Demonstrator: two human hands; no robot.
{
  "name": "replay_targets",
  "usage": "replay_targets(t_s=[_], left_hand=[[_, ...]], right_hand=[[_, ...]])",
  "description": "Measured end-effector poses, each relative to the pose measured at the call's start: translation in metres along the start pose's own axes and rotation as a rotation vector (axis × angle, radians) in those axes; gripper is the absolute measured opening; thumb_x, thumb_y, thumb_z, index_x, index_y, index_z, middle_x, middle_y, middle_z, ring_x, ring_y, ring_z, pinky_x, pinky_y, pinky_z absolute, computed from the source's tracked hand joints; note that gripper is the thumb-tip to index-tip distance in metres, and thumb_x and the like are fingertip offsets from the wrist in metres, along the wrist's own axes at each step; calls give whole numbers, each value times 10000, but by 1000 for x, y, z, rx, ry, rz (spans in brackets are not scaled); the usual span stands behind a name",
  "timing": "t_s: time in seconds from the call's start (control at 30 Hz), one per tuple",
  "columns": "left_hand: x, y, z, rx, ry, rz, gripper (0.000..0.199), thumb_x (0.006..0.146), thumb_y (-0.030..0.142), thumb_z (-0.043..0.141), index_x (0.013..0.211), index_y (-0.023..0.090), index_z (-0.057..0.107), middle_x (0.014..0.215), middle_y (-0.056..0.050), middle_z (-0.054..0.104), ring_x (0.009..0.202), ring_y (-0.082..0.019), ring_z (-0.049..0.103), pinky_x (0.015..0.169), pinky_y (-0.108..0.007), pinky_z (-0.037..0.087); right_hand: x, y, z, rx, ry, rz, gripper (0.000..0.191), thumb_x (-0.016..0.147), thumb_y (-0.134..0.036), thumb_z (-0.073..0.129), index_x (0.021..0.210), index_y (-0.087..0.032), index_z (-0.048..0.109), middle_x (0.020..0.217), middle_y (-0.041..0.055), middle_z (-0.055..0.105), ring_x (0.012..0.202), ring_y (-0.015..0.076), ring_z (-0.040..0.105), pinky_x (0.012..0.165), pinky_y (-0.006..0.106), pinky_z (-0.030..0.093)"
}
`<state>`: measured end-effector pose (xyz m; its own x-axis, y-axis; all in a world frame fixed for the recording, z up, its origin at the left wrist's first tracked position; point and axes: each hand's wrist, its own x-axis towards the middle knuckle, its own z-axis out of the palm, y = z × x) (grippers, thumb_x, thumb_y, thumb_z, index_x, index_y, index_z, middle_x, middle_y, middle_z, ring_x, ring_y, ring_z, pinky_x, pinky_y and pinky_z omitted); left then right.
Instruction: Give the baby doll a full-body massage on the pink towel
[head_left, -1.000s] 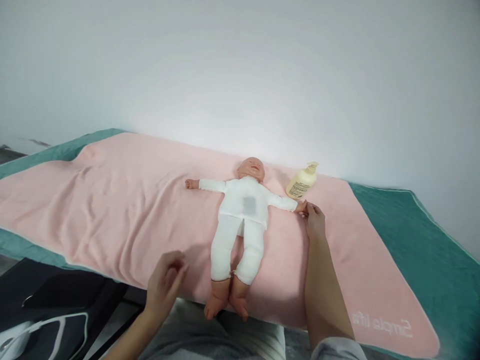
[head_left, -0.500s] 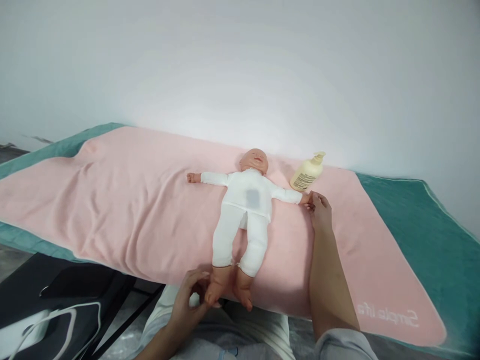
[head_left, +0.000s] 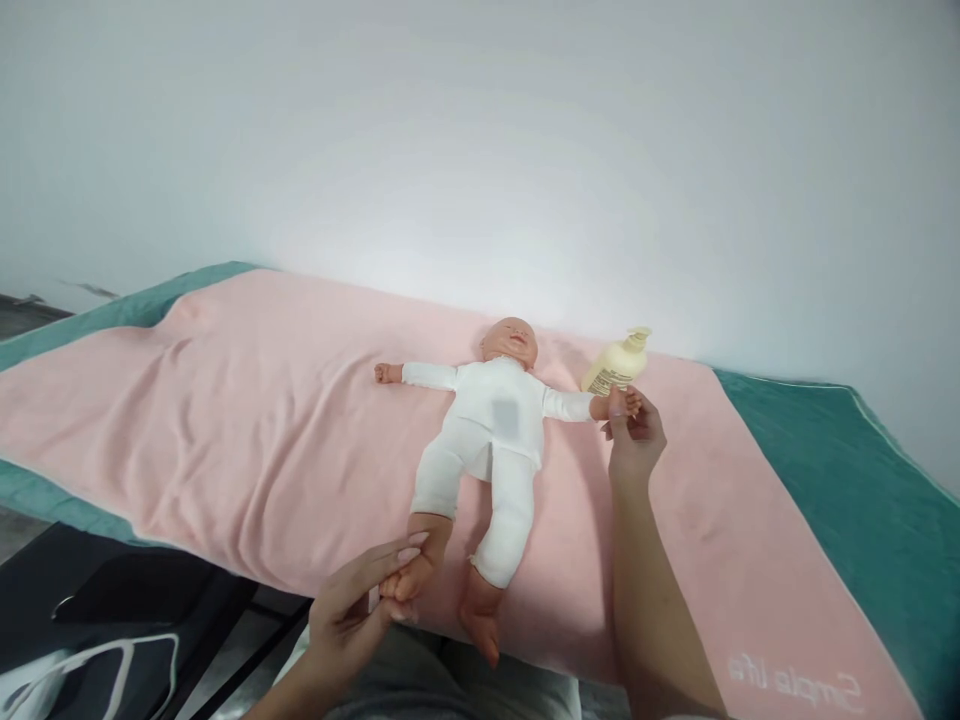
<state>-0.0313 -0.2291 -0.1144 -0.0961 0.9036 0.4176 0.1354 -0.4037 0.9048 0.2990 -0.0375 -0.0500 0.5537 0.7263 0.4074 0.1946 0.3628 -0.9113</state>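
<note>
A baby doll [head_left: 499, 410] in a white suit lies on its back on a pink blanket [head_left: 300, 450], its arms spread and its head toward the wall. My left hand [head_left: 360, 605] grips the doll's foot at the left, fingers over the ankle and thumb under the toes. The doll's other foot [head_left: 482, 615] rests at the blanket's front edge, untouched. My right hand [head_left: 636, 435] holds the doll's hand at the right between thumb and fingers. Just behind it is a pale yellow pump bottle [head_left: 619, 362], partly covered by that small hand.
Green cloth [head_left: 832, 440] shows under the blanket at both sides. A white wall [head_left: 480, 150] rises behind. At the lower left, a black surface [head_left: 45, 570] bears a dark flat object [head_left: 120, 590] and a white cable [head_left: 124, 650].
My left hand has closed around the doll's foot and moved it left, spreading the leg outward. My right hand has taken a fuller hold of the doll's hand. The view has tilted slightly upward.
</note>
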Motion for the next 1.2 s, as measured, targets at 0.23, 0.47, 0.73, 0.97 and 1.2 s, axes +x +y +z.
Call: replay_targets(t_s=[0.23,0.47,0.73,0.97,1.2], left_hand=[[60,12,26,-167,47,18,308,861,411,626,1099,227,687,1170,-126,681,945,-278,677,515,-268,575],[119,10,61,-249,14,88,291,876,321,616,1118,162,649,1148,-142,683,508,-92,581,442,-237,531],[132,4,66,-244,-4,62,277,885,272,608,1138,163,640,1175,-144,671,522,-81,576,446,-218,518],[98,5,38,-98,-86,233,282,883,242,623,1163,222,644,1150,-97,698,828,-188,720,630,-237,595],[63,15,6,170,-258,490,281,882,292,638,1153,217,628,1030,-78,740,882,-192,727,716,-223,589]], right_hand=[[-44,-6,26,-216,-423,-513,352,827,-255,621,1175,-291,660,1119,67,685,718,165,663,543,270,552],[-51,-3,33,-316,-720,-890,434,866,-86,529,1250,-271,608,1174,59,673,1025,178,671,817,299,608],[-46,3,31,-271,-678,-794,448,869,-93,537,1271,-285,585,1171,66,655,967,171,673,696,264,598],[-30,6,19,-133,-175,-267,373,854,-308,637,1215,-216,615,1137,88,665,677,113,587,569,240,501],[7,24,-2,268,226,409,299,797,-319,699,1058,-194,623,784,-25,639,540,45,521,470,135,423]])
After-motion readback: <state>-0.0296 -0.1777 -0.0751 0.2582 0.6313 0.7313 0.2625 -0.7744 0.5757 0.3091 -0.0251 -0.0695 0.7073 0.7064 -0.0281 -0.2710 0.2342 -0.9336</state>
